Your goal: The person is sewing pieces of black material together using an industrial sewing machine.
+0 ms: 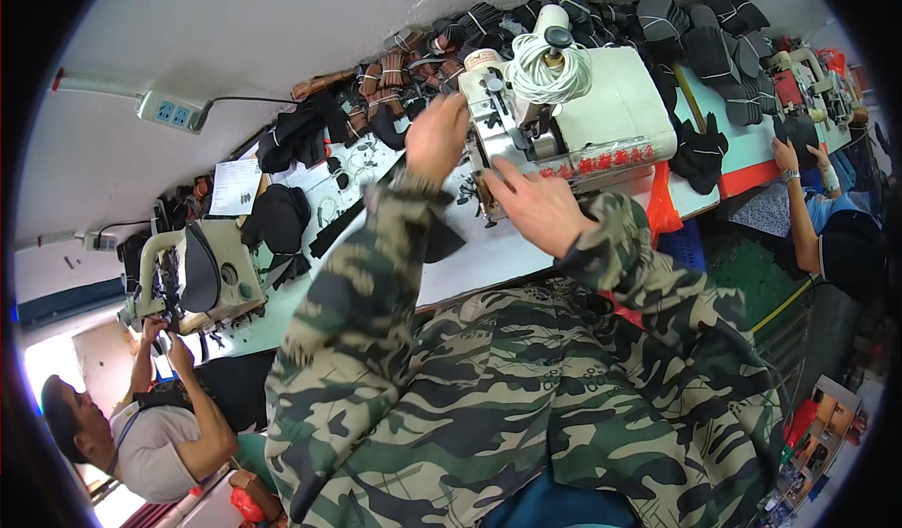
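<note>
Ahead of me on the white worktable (479,256) stands a white bench machine (615,96) with metal parts at its left end. A coil of white cord (552,72) rests on top around a dark knob. My left hand (438,143) is raised at the machine's left end, its fingers closed together; whatever they hold, if anything, is hidden. My right hand (545,210) lies lower, at the machine's front left corner, with fingers stretched toward the metal fittings (486,199). A dark flat piece (442,241) lies on the table below my left wrist.
Bundles of black and brown pieces (385,82) line the wall side, with grey stacks (733,58) further right. A printed sheet (235,187) lies at left. Co-workers sit at a machine (221,279) on the left and another machine (803,86) on the right.
</note>
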`<state>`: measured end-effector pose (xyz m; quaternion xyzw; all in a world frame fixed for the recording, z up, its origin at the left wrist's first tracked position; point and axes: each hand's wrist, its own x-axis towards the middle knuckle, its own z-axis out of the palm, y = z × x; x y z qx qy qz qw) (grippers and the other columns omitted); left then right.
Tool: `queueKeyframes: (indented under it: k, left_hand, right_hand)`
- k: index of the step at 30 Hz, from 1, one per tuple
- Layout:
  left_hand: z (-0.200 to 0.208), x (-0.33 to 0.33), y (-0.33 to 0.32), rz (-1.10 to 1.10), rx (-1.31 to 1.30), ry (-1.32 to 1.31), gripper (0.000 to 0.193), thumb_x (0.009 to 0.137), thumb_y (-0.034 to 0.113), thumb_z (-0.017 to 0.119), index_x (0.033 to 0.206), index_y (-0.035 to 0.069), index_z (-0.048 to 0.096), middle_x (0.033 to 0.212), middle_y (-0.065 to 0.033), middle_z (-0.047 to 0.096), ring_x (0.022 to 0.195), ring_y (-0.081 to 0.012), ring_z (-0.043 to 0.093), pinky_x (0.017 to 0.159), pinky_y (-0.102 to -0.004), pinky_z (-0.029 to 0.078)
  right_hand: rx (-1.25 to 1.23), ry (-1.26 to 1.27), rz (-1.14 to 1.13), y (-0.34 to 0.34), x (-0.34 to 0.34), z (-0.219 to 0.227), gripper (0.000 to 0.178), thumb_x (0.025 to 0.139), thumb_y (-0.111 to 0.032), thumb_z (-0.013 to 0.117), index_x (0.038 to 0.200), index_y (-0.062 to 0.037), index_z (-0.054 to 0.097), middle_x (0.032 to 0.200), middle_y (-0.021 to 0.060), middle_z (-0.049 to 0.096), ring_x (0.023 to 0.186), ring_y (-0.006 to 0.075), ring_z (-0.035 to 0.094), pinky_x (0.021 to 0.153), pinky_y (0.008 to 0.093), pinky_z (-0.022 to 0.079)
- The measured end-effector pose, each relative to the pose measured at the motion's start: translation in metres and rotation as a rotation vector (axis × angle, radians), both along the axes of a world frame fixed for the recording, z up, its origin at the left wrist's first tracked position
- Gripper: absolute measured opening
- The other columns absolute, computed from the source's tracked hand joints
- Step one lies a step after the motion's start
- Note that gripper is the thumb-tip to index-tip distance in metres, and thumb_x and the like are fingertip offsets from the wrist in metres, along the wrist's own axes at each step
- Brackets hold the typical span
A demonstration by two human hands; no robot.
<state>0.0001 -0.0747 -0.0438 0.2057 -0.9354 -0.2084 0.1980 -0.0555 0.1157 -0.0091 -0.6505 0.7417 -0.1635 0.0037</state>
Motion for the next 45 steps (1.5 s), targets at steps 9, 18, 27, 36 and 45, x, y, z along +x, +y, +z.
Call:
queueKeyframes:
  k: [9,18,27,36,45]
  left_hand:
    - [-0.010,-0.078,-0.008,-0.040,-0.058,-0.137,0.028,0.069,0.021,0.062,0.091,0.004,0.055,0.078,-0.0179,0.061,0.072,-0.0336,0.060,0.062,-0.0432,0.048]
    - [0.007,-0.071,-0.005,0.011,-0.066,-0.114,0.020,0.070,0.020,0.059,0.082,0.004,0.058,0.076,-0.0158,0.061,0.071,-0.0334,0.060,0.062,-0.0419,0.048]
    - [0.000,0.045,0.005,0.121,-0.039,-0.312,0.019,0.082,0.026,0.049,0.086,0.008,0.053,0.061,-0.0173,0.055,0.056,-0.0345,0.055,0.051,-0.0464,0.041]
    - [-0.055,0.148,0.040,0.241,0.093,-0.627,0.041,0.072,0.031,0.064,0.103,0.006,0.053,0.095,-0.0156,0.057,0.081,-0.0339,0.058,0.067,-0.0412,0.046]
    - [-0.003,0.021,-0.034,0.057,-0.023,-0.109,0.022,0.080,0.020,0.051,0.095,0.005,0.056,0.085,-0.0175,0.058,0.082,-0.0364,0.055,0.070,-0.0413,0.044]
  right_hand:
    - [0.086,0.436,-0.073,0.007,-0.010,-0.046,0.045,0.072,-0.014,0.051,0.115,-0.0021,0.050,0.129,0.0163,0.041,0.052,0.0170,0.051,0.048,0.0316,0.045]
    - [0.002,0.373,-0.024,0.003,-0.012,-0.052,0.043,0.072,-0.014,0.049,0.113,-0.0006,0.053,0.128,0.0182,0.041,0.045,0.0178,0.053,0.040,0.0341,0.043]
    - [0.059,-0.563,0.040,0.059,-0.035,-0.017,0.055,0.076,-0.021,0.060,0.125,-0.0071,0.039,0.115,0.0122,0.052,0.076,0.0242,0.061,0.065,0.0333,0.049]
    - [0.160,-1.100,-0.352,0.173,-0.047,-0.082,0.025,0.074,-0.011,0.062,0.095,0.0013,0.059,0.076,0.0122,0.063,0.066,0.0170,0.063,0.062,0.0257,0.048]
    - [-0.037,-0.081,0.190,-0.027,0.026,-0.037,0.038,0.071,-0.013,0.054,0.108,-0.0041,0.053,0.120,0.0141,0.047,0.061,0.0217,0.059,0.050,0.0327,0.047]
